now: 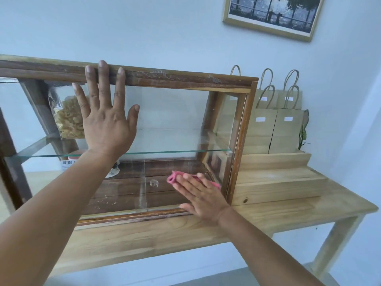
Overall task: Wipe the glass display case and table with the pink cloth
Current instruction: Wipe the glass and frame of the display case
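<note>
The glass display case (240, 141) has a dark wooden frame and stands on a light wooden table (144, 236). My left hand (105, 114) lies flat with fingers spread against the upper front glass, fingertips on the top rail. My right hand (203, 196) presses the pink cloth (175, 178) flat against the lower right corner of the front glass. Most of the cloth is hidden under my fingers. A glass shelf (175, 152) runs across the middle of the case.
A bag of pale crackers (66, 118) hangs inside the case at the left. Several brown paper bags (276, 129) stand on a stepped wooden riser (276, 178) to the right of the case. A framed picture (272, 15) hangs on the wall above.
</note>
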`<state>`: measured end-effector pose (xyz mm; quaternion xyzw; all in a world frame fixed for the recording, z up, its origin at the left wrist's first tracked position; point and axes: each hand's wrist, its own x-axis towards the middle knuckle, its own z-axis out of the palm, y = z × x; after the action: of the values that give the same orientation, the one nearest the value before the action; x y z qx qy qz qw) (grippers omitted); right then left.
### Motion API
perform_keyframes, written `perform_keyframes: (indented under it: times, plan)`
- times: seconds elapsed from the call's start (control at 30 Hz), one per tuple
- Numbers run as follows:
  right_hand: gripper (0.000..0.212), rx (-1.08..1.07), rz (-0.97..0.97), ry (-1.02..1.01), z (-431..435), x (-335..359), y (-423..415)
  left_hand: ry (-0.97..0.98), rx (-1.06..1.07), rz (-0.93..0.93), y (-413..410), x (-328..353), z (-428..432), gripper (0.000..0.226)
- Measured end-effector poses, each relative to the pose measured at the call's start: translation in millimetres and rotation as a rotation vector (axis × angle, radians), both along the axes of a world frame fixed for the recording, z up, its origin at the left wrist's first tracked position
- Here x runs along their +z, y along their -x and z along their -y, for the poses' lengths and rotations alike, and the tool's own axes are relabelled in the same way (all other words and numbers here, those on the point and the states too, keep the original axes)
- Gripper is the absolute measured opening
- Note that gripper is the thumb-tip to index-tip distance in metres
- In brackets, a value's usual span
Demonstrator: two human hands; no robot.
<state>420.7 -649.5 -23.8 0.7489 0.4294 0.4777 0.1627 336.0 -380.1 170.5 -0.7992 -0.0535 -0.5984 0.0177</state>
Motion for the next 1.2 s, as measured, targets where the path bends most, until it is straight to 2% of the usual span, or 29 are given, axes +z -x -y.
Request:
perform_keyframes:
  times: [0.07, 0.2, 0.27, 0.33, 0.43, 0.53, 0.77, 1.0, 1.2]
  plan:
    - [0.072, -0.063, -0.014, -0.129, 18, 17, -6, 0.002, 0.004, 0.001, -1, -1, 0, 0.068]
    - [0.071, -0.105, -0.103, -0.624, -3, 92, -10, -0.001, 0.02, -0.001, -1, 1, 2, 0.068]
    - [0.069, -0.043, -0.093, -0.691, -32, 117, -7, -0.006, 0.033, -0.002, 1, 1, 1, 0.067]
    - [0.07, 0.044, -0.052, -0.594, -61, 117, -1, -0.01, 0.048, -0.005, 2, 0, 1, 0.067]
    - [0.071, 0.146, -0.007, -0.312, -87, 85, 11, -0.012, 0.072, -0.014, 5, 1, 2, 0.066]
    - [0.064, 0.245, 0.035, -0.055, -86, 43, 14, -0.012, 0.085, -0.029, 8, 3, 5, 0.065]
    - [0.055, 0.278, 0.027, 0.319, -65, -7, 14, 0.0, 0.106, -0.044, 11, 4, 7, 0.064]
    - [0.061, 0.248, 0.024, 0.511, -32, 0, 8, -0.022, 0.115, -0.076, 14, 4, 4, 0.065]
    - [0.062, 0.079, 0.032, 0.476, 65, 1, -17, -0.009, 0.105, -0.075, 13, 4, 3, 0.065]
